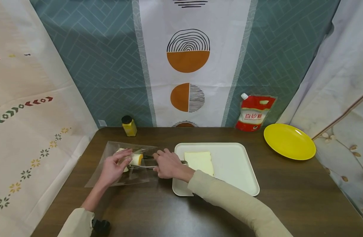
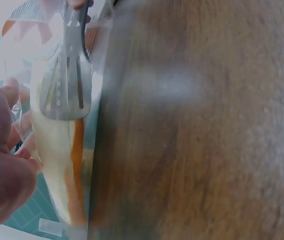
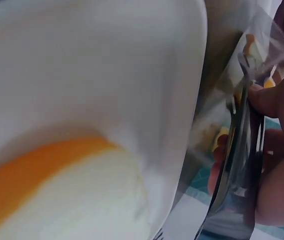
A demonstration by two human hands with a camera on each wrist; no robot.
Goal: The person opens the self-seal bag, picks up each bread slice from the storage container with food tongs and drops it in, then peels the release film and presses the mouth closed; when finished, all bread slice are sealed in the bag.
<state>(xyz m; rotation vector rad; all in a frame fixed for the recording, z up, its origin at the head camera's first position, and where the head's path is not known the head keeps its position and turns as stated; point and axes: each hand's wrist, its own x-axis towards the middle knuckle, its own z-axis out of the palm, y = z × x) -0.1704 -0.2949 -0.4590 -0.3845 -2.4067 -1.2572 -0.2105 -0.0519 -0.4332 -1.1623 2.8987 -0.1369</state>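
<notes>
A clear plastic bag (image 1: 99,168) lies on the left of the table, with sliced bread (image 1: 136,159) inside it. My left hand (image 1: 111,167) is at the bag, its thumb and fingers pinching the plastic beside the bread. In my right hand (image 1: 168,165) is a pair of metal tongs (image 3: 242,160), gripped along the arms. Their slotted head (image 2: 64,95) reaches into the bag and overlaps the bread slice (image 2: 56,155) with its orange-brown crust. To the right, another bread slice (image 1: 198,161) lies flat on a white tray (image 1: 233,174), partly under my right forearm.
At the back left of the table stands a yellow jar with a black lid (image 1: 129,126). A red sugar pouch (image 1: 254,113) leans against the backdrop at the back right, and a yellow plate (image 1: 289,141) lies near it. Curtains hang on both sides.
</notes>
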